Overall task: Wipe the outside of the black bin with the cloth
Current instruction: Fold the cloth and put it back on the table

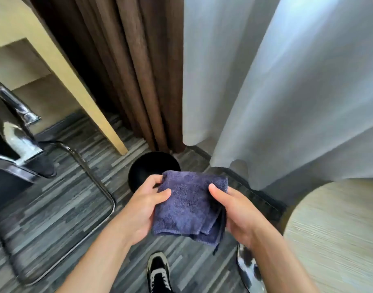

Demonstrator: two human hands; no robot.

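Your left hand (142, 205) and right hand (237, 210) pinch the cloth (188, 205); the black bin (147, 168) stands ahead, lower, nearer your left.

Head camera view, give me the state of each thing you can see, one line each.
cloth: folded, held in the air by both hands.
black bin: upright on the floor, open top, untouched.
left hand: gripping the cloth's left edge.
right hand: gripping the cloth's right edge.
brown curtain: hanging behind the bin.
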